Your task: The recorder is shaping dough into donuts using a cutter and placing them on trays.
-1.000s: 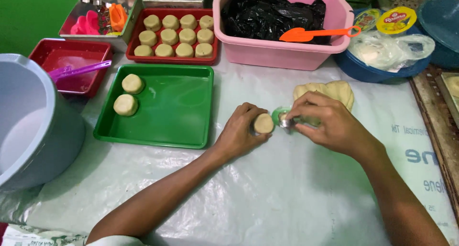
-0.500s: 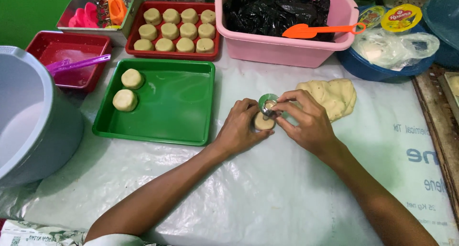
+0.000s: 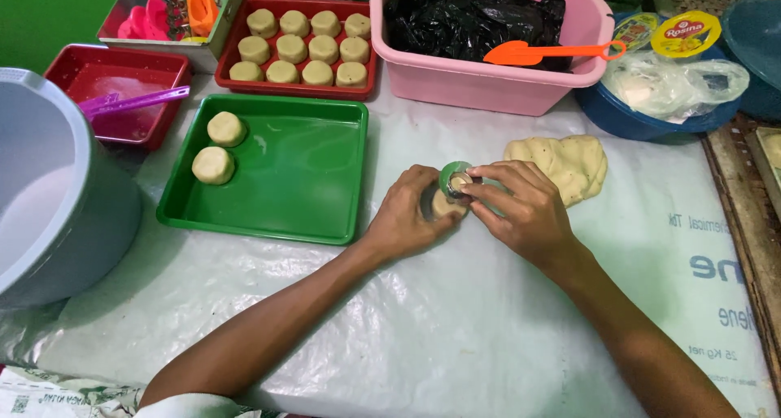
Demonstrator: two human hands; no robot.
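The left hand cups a small round piece of dough just right of the green tray, its fingers curled and closed about the piece; the right hand meets it from the other side, its fingertips pinching a small green round mould that sits tilted on top of the dough; both hands rest low over the clear plastic sheet that covers the table. Farther right of the green tray, just beyond the right hand, lies a flattened lump of pale dough; inside the tray, near its left wall, sit two formed dough rounds, close together but apart. Behind the green tray stands a red tray filled with rows of similar rounds; behind and to the right of the green tray is a pink tub lined with black plastic, an orange scoop lying across its rim; to the left of the green tray stands a smaller red tray holding a purple tool, and nearer the person on that side a large grey tub.
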